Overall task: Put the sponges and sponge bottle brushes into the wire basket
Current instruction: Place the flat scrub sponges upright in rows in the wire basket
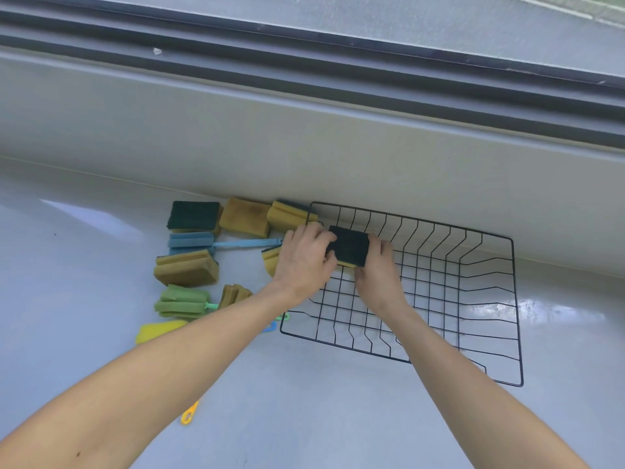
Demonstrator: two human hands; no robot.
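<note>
A black wire basket [487,309] lies on the pale counter at the right. Both hands hold one yellow sponge with a dark green scouring face [350,244] over the basket's far left corner: my left hand [306,262] grips its left end, my right hand [377,270] its right end. To the left of the basket lie several more yellow and green sponges [186,269], a blue sponge bottle brush [192,240], a green sponge bottle brush [181,301] and a yellow sponge brush head [159,330]. My left arm hides parts of the brush handles.
A low grey wall [304,147] with a window track runs right behind the sponges and the basket. The glossy counter [321,418] stretches toward me. A yellow handle loop [187,416] shows under my left forearm.
</note>
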